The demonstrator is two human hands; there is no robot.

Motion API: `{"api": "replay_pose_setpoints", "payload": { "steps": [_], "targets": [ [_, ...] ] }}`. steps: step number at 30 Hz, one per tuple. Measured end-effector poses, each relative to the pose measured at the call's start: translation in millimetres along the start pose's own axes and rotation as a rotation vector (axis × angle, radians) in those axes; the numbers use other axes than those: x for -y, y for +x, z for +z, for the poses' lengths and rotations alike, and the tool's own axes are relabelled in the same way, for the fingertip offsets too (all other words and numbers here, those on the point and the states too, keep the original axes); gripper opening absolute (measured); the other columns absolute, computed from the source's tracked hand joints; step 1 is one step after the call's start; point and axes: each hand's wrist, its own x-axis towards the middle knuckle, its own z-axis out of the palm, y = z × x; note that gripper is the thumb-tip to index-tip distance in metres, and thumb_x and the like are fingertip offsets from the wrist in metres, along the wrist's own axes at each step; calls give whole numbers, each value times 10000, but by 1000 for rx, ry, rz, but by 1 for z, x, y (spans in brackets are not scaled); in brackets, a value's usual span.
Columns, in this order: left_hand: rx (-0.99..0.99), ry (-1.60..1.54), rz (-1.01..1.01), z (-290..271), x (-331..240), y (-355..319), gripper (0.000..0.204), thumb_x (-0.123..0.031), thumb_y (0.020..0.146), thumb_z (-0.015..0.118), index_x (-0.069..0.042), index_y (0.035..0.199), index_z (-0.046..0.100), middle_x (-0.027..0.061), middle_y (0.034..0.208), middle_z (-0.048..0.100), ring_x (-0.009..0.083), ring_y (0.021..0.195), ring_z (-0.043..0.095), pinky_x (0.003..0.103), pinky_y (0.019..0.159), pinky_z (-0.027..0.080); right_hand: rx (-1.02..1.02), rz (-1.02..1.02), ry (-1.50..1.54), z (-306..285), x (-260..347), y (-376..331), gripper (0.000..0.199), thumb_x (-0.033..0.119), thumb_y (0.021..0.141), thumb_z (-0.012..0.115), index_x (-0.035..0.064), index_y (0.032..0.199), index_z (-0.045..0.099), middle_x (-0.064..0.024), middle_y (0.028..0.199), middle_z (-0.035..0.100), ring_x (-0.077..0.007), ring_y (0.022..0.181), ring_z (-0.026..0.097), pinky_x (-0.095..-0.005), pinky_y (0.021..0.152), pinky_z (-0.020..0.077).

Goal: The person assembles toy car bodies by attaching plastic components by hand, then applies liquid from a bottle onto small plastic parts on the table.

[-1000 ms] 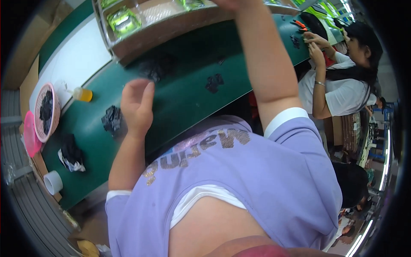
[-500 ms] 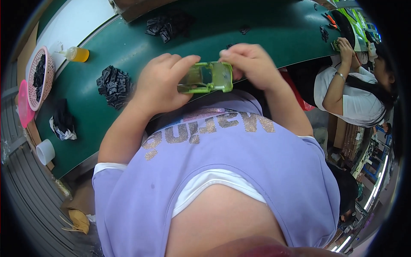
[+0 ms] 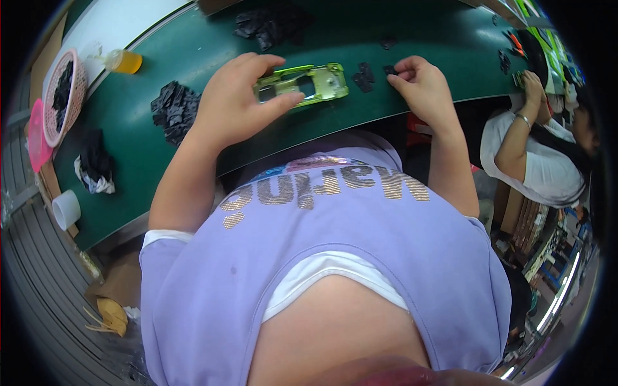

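Observation:
My left hand (image 3: 233,103) grips a bright green toy car body shell (image 3: 329,82), thumb on the near side and fingers on the far side. The shell is hollow, with see-through window openings, and is held low over the green table (image 3: 309,119). To its right, my right hand (image 3: 426,90) pinches a small black part (image 3: 389,69) between thumb and fingertips, at the table surface. Between the two hands lie a few flat black parts (image 3: 364,77). A heap of black parts (image 3: 175,110) sits left of my left hand.
Another black heap (image 3: 270,26) lies farther back. At left are a pink basket (image 3: 76,96), a bottle of yellow liquid (image 3: 125,62), a dark cloth (image 3: 96,170) and a white cup (image 3: 66,209). A co-worker (image 3: 534,151) works at the right.
My right hand has left the car shell and moved right to a small black part on the table. My left hand keeps the shell, now lower and farther from my body.

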Motion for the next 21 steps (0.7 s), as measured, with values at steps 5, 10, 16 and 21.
{"api": "replay_pose_setpoints", "payload": {
  "steps": [5,10,16,21],
  "targets": [
    [-23,-128,-77,3,14,-4,299,-166,776,684,-24,1037,654,136,960,653,298,866,641,365,740,510,100,89,22,-12,14,-3,240,159,779,725,-35,901,653,-134,777,668,-214,728,659,-320,675,511],
    [85,-148,-231,-5,5,-2,290,-101,736,637,-42,1018,666,134,950,650,299,847,636,378,743,514,106,21,556,-13,20,-7,76,75,897,654,24,942,621,-23,816,648,-84,722,641,-194,626,490],
    [-135,-43,0,4,-4,-2,221,-125,720,681,-26,918,681,105,818,630,198,691,607,316,615,482,287,-181,910,0,46,-6,222,38,867,675,-13,1080,644,-71,872,673,-130,744,667,-222,686,537],
    [97,-109,-93,2,-17,-7,278,-198,724,760,-28,914,648,45,586,576,195,500,569,301,493,446,385,-183,1106,12,54,-6,245,41,856,691,-45,1081,646,-113,922,681,-151,783,679,-241,713,553]
  ]
}}
